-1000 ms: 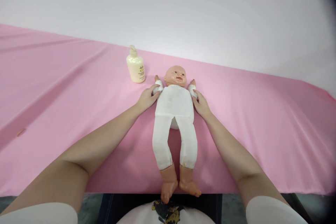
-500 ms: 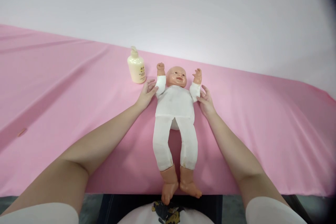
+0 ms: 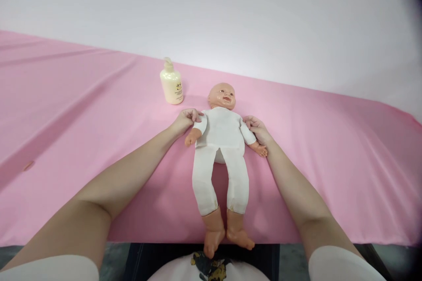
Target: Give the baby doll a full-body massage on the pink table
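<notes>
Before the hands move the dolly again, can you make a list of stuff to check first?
1. Doll lying flat on its back on the pink cloth: ok.
2. Left hand at the doll's shoulder: ok.
3. Right hand at the other shoulder: ok.
4. Both doll arms down beside its body: ok.
5. Lotion bottle upright, apart from the doll: ok.
6. Doll's feet fully on the cloth: not ok, they reach past the near edge.
7. How firmly the fingers pinch the sleeves: cannot tell.
</notes>
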`<state>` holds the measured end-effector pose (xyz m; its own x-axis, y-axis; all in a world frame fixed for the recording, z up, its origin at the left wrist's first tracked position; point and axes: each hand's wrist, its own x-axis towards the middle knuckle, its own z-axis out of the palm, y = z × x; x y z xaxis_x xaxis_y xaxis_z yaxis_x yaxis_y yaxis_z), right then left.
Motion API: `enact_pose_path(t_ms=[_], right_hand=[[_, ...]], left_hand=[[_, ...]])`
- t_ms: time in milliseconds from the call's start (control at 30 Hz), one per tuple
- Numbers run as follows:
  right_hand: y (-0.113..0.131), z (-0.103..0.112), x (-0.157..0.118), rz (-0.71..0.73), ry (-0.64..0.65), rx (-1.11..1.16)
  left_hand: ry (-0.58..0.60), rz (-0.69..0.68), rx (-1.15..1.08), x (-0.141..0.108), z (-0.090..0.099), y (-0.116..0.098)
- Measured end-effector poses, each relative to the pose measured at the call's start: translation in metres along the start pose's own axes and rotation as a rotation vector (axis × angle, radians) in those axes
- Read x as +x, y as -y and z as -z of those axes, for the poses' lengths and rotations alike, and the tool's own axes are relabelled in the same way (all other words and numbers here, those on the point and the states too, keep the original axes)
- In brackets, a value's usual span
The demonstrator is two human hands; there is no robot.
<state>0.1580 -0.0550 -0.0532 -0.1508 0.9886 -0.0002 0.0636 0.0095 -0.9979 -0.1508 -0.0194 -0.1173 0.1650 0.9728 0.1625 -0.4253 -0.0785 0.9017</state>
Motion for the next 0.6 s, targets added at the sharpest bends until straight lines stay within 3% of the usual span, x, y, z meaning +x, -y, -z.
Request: enact_pose_path(t_ms=[200, 367, 600], right_hand=[[-0.006, 0.002, 0.003, 0.018, -0.008, -0.158], [-0.009, 0.003, 0.003, 0.015, 0.023, -0.142], [-0.012, 0.008, 0.003, 0.045, 0.025, -0.149]], left_hand=[[0.03, -0.01, 0.081, 0.002, 0.002, 0.004], [0.09, -0.038, 0.062, 0.006, 0.006, 0.009], [0.119, 0.024, 0.014, 0.004, 0.005, 0.007]])
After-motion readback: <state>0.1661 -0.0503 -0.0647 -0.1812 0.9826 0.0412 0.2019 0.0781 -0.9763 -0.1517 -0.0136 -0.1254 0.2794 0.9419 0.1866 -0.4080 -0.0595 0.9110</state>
